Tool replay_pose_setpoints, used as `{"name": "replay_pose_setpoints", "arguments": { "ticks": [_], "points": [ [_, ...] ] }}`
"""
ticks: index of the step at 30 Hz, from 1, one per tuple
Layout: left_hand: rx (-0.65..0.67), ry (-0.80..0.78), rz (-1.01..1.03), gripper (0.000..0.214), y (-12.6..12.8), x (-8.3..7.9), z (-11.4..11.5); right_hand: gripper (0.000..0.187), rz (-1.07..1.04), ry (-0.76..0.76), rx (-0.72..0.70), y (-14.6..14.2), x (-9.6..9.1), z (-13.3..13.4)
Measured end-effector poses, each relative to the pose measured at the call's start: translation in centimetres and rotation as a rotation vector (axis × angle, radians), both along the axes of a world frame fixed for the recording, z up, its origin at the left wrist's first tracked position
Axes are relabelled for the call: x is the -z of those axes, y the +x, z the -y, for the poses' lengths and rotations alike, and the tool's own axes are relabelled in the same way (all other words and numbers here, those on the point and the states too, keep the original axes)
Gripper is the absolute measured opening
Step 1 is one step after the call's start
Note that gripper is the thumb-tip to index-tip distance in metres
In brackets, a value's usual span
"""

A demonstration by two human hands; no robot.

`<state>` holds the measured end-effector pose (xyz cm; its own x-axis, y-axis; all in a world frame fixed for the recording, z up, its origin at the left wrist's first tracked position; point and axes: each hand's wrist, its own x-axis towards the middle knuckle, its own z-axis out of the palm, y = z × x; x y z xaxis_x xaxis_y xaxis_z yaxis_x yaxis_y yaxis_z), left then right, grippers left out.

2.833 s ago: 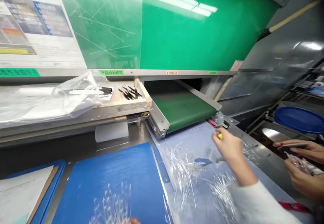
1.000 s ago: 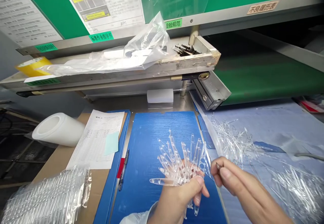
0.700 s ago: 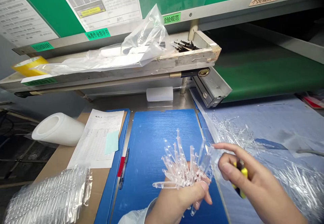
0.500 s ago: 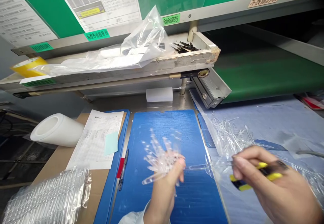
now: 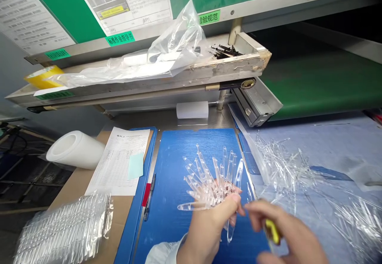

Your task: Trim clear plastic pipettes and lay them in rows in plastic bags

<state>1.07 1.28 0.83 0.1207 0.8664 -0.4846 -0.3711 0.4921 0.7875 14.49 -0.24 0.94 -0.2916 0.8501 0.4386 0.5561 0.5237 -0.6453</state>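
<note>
While the left hand [image 5: 207,232] clenches a fanned bunch of clear, pointed plastic pieces [image 5: 209,188] above the blue plastic board [image 5: 167,232], the right hand [image 5: 286,236] curls closed around a blurred yellow tool [image 5: 272,231] just beside them.

We count two hands [image 5: 205,232], one yellow tool [image 5: 272,231], one handful of clear plastic parts [image 5: 209,184], too many to tally, one pen [image 5: 149,196], one form [image 5: 117,160], one white roll [image 5: 74,149], one tape roll [image 5: 44,77], one blue board [image 5: 185,144].
</note>
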Motion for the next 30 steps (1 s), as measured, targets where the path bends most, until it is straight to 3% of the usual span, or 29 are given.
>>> {"name": "replay_pose_setpoints", "arguments": {
  "ticks": [2,5,8,19,25,30],
  "points": [
    [0.014,0.008,-0.057,0.022,-0.3,-0.2,0.2,0.022,-0.013,-0.187,0.087,1.2,-0.4,-0.5],
    [0.036,0.029,-0.157,0.018,-0.4,-0.7,0.5,0.018,0.072,-0.276,0.054,2.0,-0.9,-1.0],
    [0.033,0.048,-0.238,0.016,-0.4,-1.2,0.7,0.019,0.111,-0.283,-0.024,1.8,-1.0,-1.1],
    [0.052,0.044,-0.267,0.012,-0.5,-1.4,0.7,0.018,0.097,-0.304,-0.055,1.4,-0.8,-1.0],
    [0.059,0.052,-0.283,0.009,-0.6,-1.6,0.6,0.018,0.078,-0.313,-0.019,1.4,-0.5,-1.1],
    [0.049,0.101,-0.300,0.010,-0.5,-1.9,0.3,0.014,0.049,-0.207,0.089,0.7,0.2,-0.8]
  ]
}}
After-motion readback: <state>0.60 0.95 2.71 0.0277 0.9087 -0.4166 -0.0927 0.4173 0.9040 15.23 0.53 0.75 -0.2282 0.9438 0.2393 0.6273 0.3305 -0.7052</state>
